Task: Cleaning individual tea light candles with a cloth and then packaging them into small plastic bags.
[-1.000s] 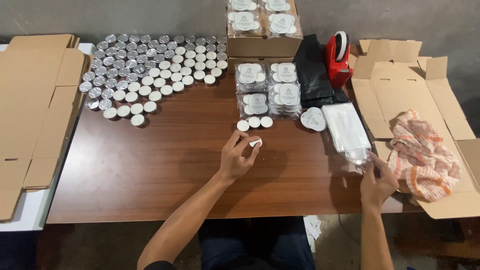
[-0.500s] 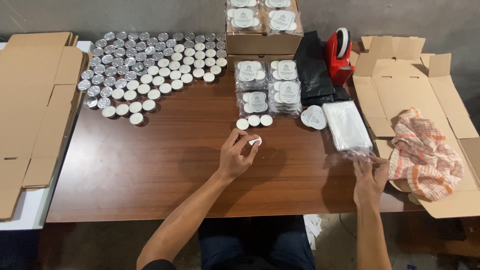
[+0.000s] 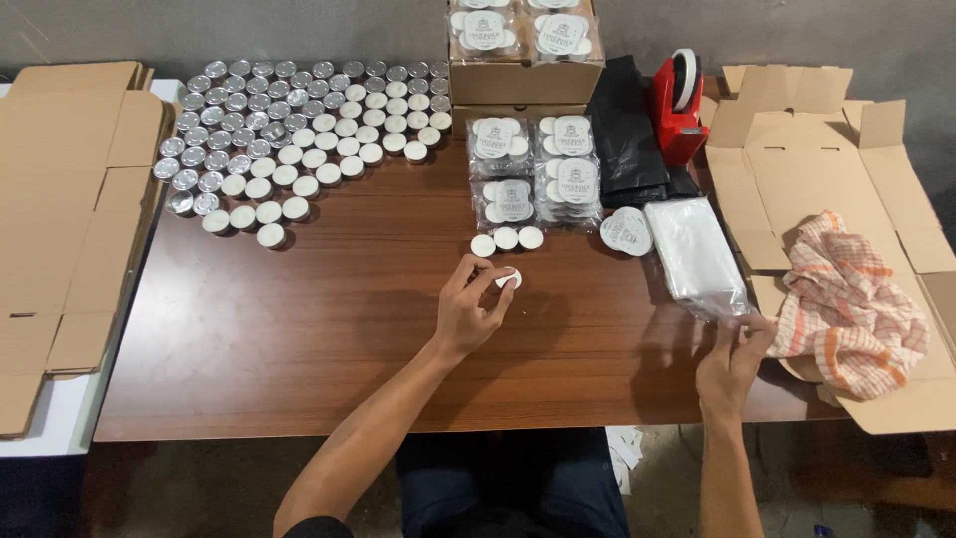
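The left hand (image 3: 470, 314) pinches one white tealight (image 3: 509, 279) at its fingertips, just below a row of three tealights (image 3: 507, 240) on the wooden table (image 3: 299, 329). The right hand (image 3: 732, 361), fingers loosely curled, grips the near end of one stack of clear plastic bags (image 3: 697, 256) beside four packed tealight bundles (image 3: 535, 171)

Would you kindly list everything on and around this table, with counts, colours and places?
tealight candles: many, white in silver cups, table's far left
loose tealights: three in a row, mid-table, plus one in the left hand
packed tealight bags: several, clear, centre back
closed box: one, brown, back
tape dispenser: one, red
black bags: stack
clear bags: stack, right
flat cartons: brown, left
open carton: right, holding checked cloth
left hand: holds tealight
right hand: at clear bags
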